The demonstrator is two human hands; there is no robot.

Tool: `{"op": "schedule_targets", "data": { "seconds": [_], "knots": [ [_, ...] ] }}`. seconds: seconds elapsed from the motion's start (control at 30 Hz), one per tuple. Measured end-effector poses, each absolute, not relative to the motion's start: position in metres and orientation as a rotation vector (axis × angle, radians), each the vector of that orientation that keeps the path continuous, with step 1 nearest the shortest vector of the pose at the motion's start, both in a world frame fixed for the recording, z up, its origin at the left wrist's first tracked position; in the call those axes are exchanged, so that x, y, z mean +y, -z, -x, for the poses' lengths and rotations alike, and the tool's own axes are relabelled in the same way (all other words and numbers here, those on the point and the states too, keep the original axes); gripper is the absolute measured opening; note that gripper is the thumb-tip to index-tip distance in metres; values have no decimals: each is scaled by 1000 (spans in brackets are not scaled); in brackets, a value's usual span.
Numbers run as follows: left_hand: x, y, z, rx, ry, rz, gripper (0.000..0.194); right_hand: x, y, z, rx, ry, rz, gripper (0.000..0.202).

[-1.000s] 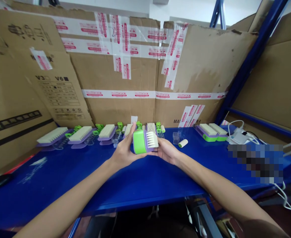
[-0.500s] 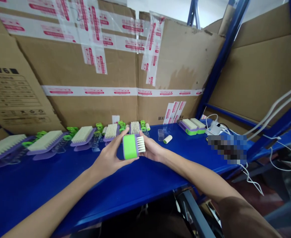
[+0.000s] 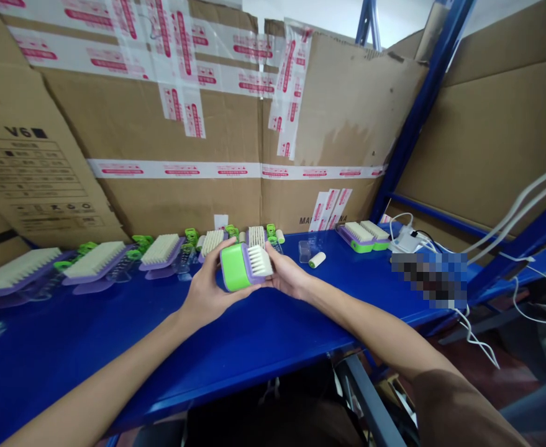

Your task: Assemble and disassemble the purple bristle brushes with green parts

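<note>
A green and purple scrub brush (image 3: 236, 268) with cream bristles is held up above the blue table, its bristles facing right. My left hand (image 3: 207, 290) is wrapped round its left side, the thumb below and fingers behind. My right hand (image 3: 286, 273) grips the far right end, near the bristles; some of its fingertips are hidden behind the brush. Beyond my right hand, a short cream roller with a green end (image 3: 317, 260) lies next to a small clear plastic box (image 3: 304, 251).
Several bristle brushes (image 3: 96, 261) with purple bases line the back of the blue table (image 3: 170, 354), with green clips and clear parts between them. A brush pair (image 3: 364, 236) sits back right by a white power strip (image 3: 407, 239) and cables. Taped cardboard (image 3: 174, 136) walls the back.
The brush has tilted in my hands, so more of its bristles now face me. It has shifted slightly left, and both hands keep hold of it.
</note>
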State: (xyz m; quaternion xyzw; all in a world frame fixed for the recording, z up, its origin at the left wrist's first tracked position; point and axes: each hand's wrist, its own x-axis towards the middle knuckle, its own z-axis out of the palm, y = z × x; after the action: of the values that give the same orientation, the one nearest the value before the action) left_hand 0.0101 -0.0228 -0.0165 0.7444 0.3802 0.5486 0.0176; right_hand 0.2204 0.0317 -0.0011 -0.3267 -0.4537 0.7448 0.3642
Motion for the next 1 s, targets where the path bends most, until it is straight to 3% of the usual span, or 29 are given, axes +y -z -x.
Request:
{"op": "schedule_targets", "data": {
  "seconds": [0.23,1.0],
  "knots": [
    [-17,23,-10,1162,-1731,-2351,107,32,2,-221,-1200,-1912,845,60],
    [-8,23,-2,1261,-1626,-2246,82,30,-2,-224,-1255,-1896,878,65]
  ]
}}
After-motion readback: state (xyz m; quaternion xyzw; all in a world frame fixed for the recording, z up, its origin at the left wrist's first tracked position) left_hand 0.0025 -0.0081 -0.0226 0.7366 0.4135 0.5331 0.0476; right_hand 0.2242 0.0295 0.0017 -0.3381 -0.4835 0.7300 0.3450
